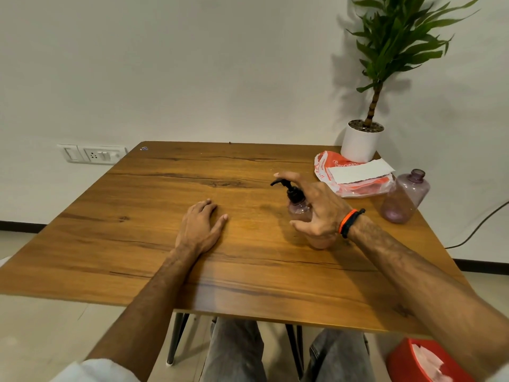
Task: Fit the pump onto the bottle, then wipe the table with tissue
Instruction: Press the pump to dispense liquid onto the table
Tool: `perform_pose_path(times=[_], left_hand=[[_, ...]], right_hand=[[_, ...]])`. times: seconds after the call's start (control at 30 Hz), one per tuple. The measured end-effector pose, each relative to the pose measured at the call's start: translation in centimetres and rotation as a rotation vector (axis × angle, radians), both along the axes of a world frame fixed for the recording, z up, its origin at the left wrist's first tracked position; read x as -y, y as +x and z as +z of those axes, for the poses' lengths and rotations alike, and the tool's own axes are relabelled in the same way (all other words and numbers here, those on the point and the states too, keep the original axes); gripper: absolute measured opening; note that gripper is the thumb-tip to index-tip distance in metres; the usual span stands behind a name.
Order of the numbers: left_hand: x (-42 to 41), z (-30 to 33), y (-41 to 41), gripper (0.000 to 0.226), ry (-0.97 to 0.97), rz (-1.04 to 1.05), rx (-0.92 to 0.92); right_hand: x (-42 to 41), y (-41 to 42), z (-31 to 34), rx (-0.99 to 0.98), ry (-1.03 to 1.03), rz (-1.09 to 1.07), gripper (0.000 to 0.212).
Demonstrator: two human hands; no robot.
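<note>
Two bare hands over wooden table (165, 216). Left hand (199, 227) lies flat, palm down, frame centre, holding nothing. Right hand (316, 210) open, fingers spread around pink bottle (301, 209) right of centre, black pump (290, 190) already on its neck; contact unclear. Second bottle (405, 195), capless, right edge. Tissue pack (355, 175) upper right beside potted plant (363, 139). Red tissue box (424, 362) bottom right, below the table.
</note>
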State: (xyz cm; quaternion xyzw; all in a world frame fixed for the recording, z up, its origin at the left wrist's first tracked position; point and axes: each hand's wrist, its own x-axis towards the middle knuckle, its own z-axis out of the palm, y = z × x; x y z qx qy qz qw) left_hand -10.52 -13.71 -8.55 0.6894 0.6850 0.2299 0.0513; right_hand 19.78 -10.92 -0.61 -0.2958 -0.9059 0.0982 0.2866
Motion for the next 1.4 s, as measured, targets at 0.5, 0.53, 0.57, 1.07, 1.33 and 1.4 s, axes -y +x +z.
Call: perform_pose_path(times=[0.5,0.53,0.57,1.07,1.33,1.4], left_hand=[[0.2,0.3,0.4,0.053,0.009,-0.001,-0.002],[0.2,0.2,0.4,0.053,0.01,-0.001,-0.003],[0.2,0.1,0.4,0.053,0.009,0.0,-0.003],[0.2,0.0,0.0,0.054,-0.013,-0.022,-0.007],[-0.1,-0.6,-0.3,0.056,0.003,-0.006,-0.023],[-0.1,-0.6,-0.4,0.056,0.005,-0.007,-0.022]], right_hand=[[-1.0,-0.3,-2.4,-0.358,0.055,-0.315,0.102],[-1.0,-0.4,-2.6,-0.371,0.051,-0.332,0.102],[-0.9,-0.5,-2.7,-0.39,0.038,-0.346,0.103],[1.7,-0.3,-4.2,-0.445,-0.229,-0.592,0.112],[1.9,-0.2,-6.4,-0.377,-0.36,-0.756,0.084],[0.7,-0.7,-6.2,-0.391,-0.376,-0.765,0.084]])
